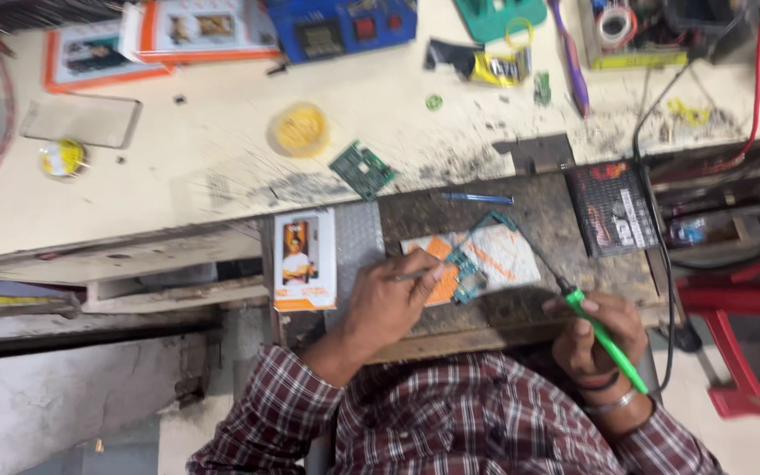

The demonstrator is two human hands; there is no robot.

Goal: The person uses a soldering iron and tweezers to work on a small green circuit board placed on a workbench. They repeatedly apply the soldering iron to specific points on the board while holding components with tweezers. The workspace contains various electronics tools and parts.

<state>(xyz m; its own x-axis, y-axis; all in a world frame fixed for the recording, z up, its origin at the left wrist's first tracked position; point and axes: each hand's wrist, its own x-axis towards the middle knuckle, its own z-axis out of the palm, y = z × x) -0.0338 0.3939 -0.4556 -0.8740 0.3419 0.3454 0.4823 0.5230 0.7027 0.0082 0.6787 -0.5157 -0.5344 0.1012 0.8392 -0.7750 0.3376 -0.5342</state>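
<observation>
Gripping green iron [604, 339] in right hand [593, 330], left hand [389, 295] pinching tweezers [415, 274] on board [466, 274]; a slip could scorch it

Bright, even light washes the scratched cream worktop [222, 167]; soft shadows sit under its front edge. Slight motion blur throughout, and edges bend a little.
</observation>
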